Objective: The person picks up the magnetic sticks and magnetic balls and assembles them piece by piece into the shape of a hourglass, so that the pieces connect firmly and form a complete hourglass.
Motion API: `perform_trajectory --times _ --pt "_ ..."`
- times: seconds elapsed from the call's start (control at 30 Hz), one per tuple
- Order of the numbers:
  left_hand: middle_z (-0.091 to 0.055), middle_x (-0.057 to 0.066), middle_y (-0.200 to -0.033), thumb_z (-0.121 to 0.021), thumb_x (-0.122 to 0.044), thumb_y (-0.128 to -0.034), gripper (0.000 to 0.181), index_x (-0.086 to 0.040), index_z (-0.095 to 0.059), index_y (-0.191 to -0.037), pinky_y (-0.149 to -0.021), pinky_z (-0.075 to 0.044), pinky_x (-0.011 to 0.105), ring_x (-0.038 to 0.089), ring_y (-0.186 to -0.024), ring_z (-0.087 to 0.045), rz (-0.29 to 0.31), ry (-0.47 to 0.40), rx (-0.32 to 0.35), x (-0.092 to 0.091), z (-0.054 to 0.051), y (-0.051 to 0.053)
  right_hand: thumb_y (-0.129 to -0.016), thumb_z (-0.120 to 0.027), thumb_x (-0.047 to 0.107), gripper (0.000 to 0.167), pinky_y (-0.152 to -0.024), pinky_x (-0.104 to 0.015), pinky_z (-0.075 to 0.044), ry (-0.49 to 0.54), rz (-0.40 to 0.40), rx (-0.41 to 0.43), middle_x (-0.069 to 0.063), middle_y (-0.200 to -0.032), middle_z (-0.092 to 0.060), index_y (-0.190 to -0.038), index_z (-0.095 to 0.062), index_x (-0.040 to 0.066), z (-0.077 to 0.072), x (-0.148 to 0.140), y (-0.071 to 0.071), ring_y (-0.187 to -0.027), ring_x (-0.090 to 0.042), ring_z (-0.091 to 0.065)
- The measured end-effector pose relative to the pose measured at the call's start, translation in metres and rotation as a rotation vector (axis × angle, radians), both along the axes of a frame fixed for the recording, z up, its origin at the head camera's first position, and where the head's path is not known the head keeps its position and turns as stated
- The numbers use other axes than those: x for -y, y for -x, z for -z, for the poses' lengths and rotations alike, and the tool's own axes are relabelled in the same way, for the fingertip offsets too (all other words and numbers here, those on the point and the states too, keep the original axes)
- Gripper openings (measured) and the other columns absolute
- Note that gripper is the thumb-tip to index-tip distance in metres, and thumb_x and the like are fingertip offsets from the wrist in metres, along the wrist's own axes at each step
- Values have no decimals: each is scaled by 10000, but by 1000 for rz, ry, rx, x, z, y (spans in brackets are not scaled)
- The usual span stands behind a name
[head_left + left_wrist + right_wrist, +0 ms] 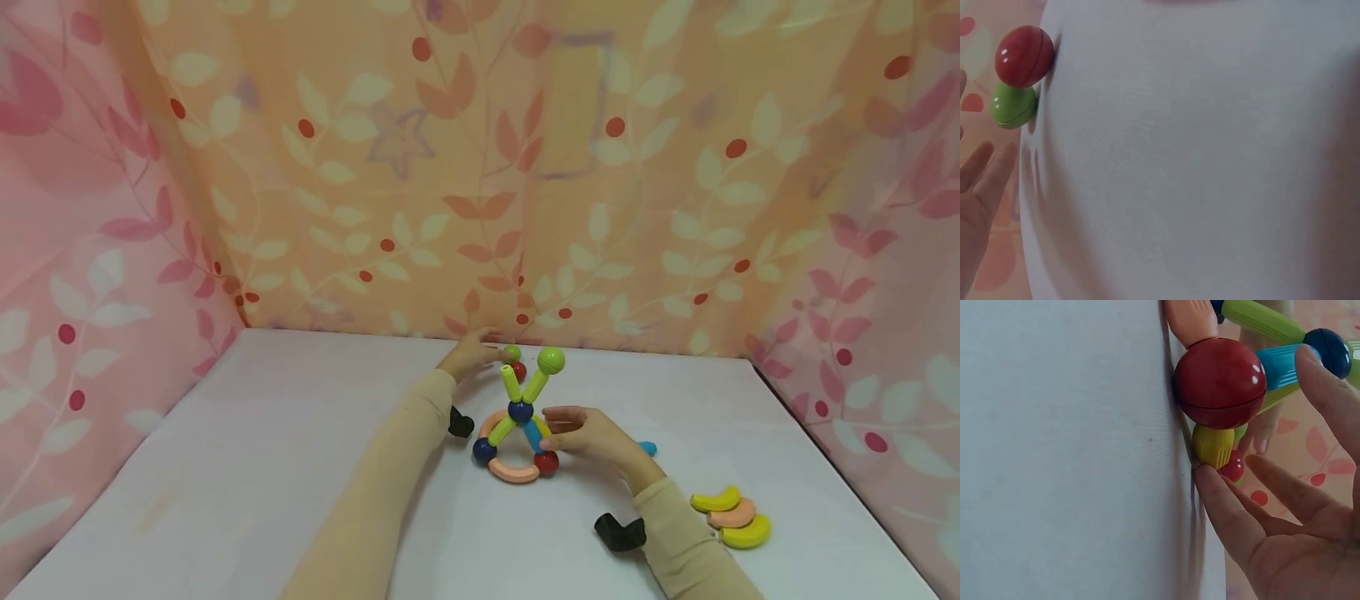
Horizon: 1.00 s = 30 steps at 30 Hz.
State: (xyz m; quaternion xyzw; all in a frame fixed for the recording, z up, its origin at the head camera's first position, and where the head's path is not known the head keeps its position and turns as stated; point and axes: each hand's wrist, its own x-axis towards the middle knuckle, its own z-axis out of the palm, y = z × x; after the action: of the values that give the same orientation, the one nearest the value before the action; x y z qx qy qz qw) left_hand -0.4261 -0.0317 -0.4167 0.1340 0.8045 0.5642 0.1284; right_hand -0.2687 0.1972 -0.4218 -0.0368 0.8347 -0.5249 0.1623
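A ball-and-stick toy structure stands mid-table: navy ball (521,412) at its hub, light green ball (551,360) on an upper stick, red ball (547,462) and curved pink stick (515,472) at its base. My right hand (597,437) is beside it, fingers spread; the thumb lies against or close to the blue stick (1279,365), a fingertip at the curved yellow stick (1213,445). Behind the structure, my left hand (471,354) reaches toward a loose green ball (1014,105) and red ball (1024,56), fingers extended, apart from both in the left wrist view.
Two curved yellow sticks (746,532) and a curved pink one (732,513) lie at the right. A blue piece (647,448) shows partly behind my right wrist. Black wrist devices (621,532) sit by both sleeves. Patterned curtains (480,167) border the white table (300,467).
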Motion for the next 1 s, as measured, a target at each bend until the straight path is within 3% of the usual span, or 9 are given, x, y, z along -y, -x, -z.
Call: perform_trajectory --times 0.3,0.5,0.6,0.7,0.87,1.0 --pt "-520 95 -1487 -706 -186 -918 596 -113 -483 -1466 -1113 -447 445 282 -1343 -512 50 101 -4 -9 1 5 -809 -832 325 723 -1078 -456 -478 46 -15 12 -175 -1421 -563 -1405 -537 41 5 0 -2 -1296 -294 -541" --pt "-653 82 -1323 -720 -172 -911 392 -109 -663 -1293 -1055 -484 403 257 -1212 -589 -2 193 -88 -18 7 7 -812 -830 311 704 -1095 -480 -457 48 -17 14 -179 -1436 -553 -1396 -547 39 6 -1 -4 -1326 -318 -520" --pt "-692 77 -1246 -738 -153 -898 316 -95 -711 -1208 -1060 -477 389 246 -1192 -595 -8 247 -135 -15 11 4 -807 -834 310 703 -1097 -493 -451 34 -30 26 -180 -1441 -548 -1392 -552 40 7 2 -7 -1346 -335 -501" --pt "-708 90 -1182 -749 -152 -887 286 -73 -719 -1160 -1021 -501 374 241 -1124 -617 -8 294 -170 -10 9 0 -811 -832 296 688 -1096 -510 -447 18 -35 20 -183 -1438 -549 -1388 -558 42 7 5 -8 -1351 -348 -491" --pt "-696 92 -1068 -762 -174 -870 242 -49 -707 -1070 -816 -553 287 191 -908 -637 -30 327 -149 5 4 -6 -818 -824 299 681 -1095 -512 -449 -15 -33 13 -178 -1444 -545 -1396 -556 58 4 4 -7 -1351 -346 -490" --pt "-692 84 -1051 -776 -182 -853 244 -53 -690 -1042 -739 -551 250 164 -858 -645 -24 322 -94 22 5 -13 -813 -827 309 711 -1104 -520 -438 -22 -30 20 -190 -1460 -525 -1408 -539 46 3 1 -6 -1365 -366 -472"
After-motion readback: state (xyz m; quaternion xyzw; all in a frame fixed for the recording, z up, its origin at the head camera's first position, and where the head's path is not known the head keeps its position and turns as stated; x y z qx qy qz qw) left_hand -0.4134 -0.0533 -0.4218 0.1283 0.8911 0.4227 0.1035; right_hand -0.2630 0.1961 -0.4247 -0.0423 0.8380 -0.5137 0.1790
